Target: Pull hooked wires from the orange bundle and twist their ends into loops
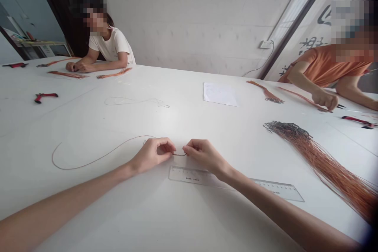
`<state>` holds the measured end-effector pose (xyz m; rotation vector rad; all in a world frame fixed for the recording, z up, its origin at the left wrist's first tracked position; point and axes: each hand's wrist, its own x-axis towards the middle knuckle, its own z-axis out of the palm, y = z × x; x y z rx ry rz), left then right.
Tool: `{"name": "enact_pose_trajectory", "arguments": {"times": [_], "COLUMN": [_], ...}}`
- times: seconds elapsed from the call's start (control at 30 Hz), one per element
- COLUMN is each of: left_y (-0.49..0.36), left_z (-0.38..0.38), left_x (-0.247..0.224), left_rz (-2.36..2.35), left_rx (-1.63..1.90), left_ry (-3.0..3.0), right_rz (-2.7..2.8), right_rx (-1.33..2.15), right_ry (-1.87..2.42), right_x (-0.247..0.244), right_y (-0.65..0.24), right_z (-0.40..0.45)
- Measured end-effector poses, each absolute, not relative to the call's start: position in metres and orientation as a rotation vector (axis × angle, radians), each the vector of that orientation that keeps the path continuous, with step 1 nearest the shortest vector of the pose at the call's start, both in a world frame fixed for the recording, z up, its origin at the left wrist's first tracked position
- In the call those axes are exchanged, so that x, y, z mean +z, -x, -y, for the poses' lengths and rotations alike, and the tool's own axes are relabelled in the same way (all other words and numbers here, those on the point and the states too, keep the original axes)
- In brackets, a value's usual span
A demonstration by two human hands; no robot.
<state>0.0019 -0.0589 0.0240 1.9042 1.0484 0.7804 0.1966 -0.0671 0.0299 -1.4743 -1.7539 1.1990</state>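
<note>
In the head view, the left hand [152,154] and the right hand [203,156] are both closed in a pinch on a thin wire [88,160], nearly meeting over a short bent stretch just above a clear ruler [189,175]. The wire's long free end curves away left across the white table [88,204]. A slackened pinch could let the wire slip, while a sharp tug could kink it or drag its loose length. If swung right, it could catch in the bundle of orange wires [321,161].
</note>
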Motion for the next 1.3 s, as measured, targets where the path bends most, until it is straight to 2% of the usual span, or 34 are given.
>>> {"name": "enact_pose_trajectory", "arguments": {"times": [0.57, 1.3], "left_y": [0.002, 0.003], "left_z": [0.069, 0.072], "left_x": [0.025, 0.022], "left_rz": [-1.013, -0.95], "left_rx": [0.664, 0.723], "left_ry": [-2.225, -2.319], "right_rz": [2.056, 2.098], "right_rx": [0.89, 0.835], "right_ry": [1.382, 1.413], "right_x": [0.017, 0.023], "right_y": [-0.2, -0.198], "right_z": [0.079, 0.084]}}
